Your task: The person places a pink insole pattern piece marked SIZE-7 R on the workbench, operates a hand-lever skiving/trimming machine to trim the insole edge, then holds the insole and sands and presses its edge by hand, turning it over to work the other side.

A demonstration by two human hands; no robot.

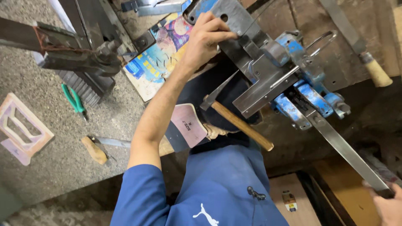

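Lap: blue trousers fill the near foreground; a hammer (234,119) with a wooden handle lies across them, head up toward the machine, likely parked there within easy reach.
Sole piece: a pinkish, sole-shaped piece (187,125) rests on the lap just beside the hammer's head, its rounded end toward the viewer.
Right hand: right hand (389,205) sits at the lower right edge of view, fingers closed around the far end of the long steel lever (343,146); gripping at the very tip would give the most leverage. Only part of the hand shows.
Lever: runs diagonally from that hand up and left into the blue machine.
Machine: a blue-painted bench press (293,75) with grey steel plates, fixed to a dark wooden bench (335,54); its plates overhang the lap.
Left arm: reaches forward, nearly straight, from the blue sleeve, wrist bent slightly.
Left hand: left hand (205,39) lies on top of the machine's upper steel plate, fingers curled over its edge, seemingly steadying the plate; whether it pinches anything small I cannot tell.
Floor, left: a green-handled pair of pliers (74,100), a wooden-handled knife (100,146) and a pink cut-out frame (21,127) lie on grey stone.
Far right: another wooden-handled tool (372,67) lies on the bench.
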